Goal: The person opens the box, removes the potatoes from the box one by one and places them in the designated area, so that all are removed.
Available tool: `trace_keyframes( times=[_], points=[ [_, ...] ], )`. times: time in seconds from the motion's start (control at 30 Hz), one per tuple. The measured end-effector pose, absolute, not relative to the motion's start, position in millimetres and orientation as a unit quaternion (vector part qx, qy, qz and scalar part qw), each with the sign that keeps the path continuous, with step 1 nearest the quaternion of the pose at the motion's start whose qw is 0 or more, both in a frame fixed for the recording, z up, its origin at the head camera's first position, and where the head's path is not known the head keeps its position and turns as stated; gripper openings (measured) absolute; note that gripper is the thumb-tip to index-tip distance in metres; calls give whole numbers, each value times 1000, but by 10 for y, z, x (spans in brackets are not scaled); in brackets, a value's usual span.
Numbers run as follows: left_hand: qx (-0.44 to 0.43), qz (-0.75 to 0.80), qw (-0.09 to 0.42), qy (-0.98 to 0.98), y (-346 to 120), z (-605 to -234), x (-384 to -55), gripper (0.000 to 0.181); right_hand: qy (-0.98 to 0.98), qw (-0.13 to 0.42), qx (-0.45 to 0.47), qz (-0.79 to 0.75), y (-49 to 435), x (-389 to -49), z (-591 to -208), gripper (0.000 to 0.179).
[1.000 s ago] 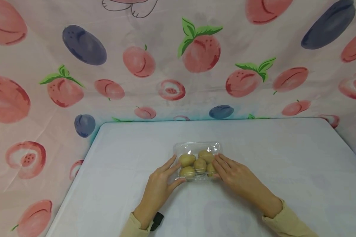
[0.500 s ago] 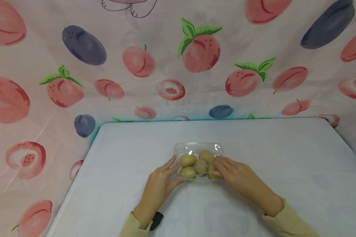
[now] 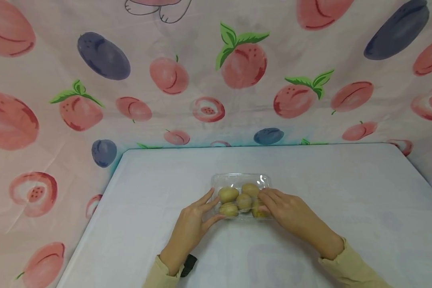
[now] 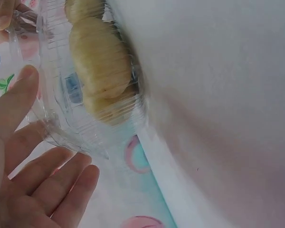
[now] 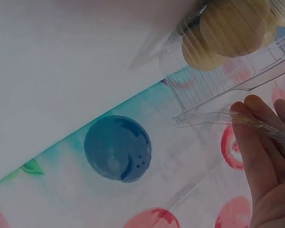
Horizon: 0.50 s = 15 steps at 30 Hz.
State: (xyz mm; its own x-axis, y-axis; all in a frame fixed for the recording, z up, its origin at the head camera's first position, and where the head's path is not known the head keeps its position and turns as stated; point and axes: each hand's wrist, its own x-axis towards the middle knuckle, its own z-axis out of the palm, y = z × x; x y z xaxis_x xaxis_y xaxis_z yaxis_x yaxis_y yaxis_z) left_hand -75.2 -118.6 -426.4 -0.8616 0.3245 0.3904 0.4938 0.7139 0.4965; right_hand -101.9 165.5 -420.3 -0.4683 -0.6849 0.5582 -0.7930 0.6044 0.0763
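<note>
A clear plastic clamshell box (image 3: 241,178) with several oval, yellow-brown potatoes (image 3: 228,195) inside lies on the white table. My left hand (image 3: 191,226) holds its left end, thumb at the front corner and forefinger along the side. In the left wrist view the thumb and forefinger (image 4: 26,142) meet the box's rim, while the other fingers spread below it. At the right end my right hand (image 3: 288,212) pinches the lid's edge. The right wrist view shows the fingers (image 5: 249,133) at the clear lid (image 5: 204,118), which slants away from the base's rim there.
The white tabletop (image 3: 158,172) reaches back to a pale cloth (image 3: 201,72) printed with peaches and plums, which also hangs at the left and right. A dark wrist strap (image 3: 189,265) shows below the left hand.
The right fingers have shifted slightly at the box's right end, and the box has moved a little to the right. The left hand stays nearly still at the left end.
</note>
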Motion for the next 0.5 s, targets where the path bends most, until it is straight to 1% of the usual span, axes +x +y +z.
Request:
trace_keyframes(
  times=[0.13, 0.37, 0.5],
  points=[
    [-247, -255, 152, -922, -1171, -4278, -746, 54, -851, 279, 434, 94, 1665, -1031, -4206, 53],
    [-296, -140, 194, -925, -1178, -4310, -747, 52, -847, 285, 439, 98, 1675, -1044, -4204, 52],
    [-315, -99, 200, -922, -1189, -4314, -746, 52, -848, 278, 440, 96, 1677, -1048, -4184, 54]
  ],
)
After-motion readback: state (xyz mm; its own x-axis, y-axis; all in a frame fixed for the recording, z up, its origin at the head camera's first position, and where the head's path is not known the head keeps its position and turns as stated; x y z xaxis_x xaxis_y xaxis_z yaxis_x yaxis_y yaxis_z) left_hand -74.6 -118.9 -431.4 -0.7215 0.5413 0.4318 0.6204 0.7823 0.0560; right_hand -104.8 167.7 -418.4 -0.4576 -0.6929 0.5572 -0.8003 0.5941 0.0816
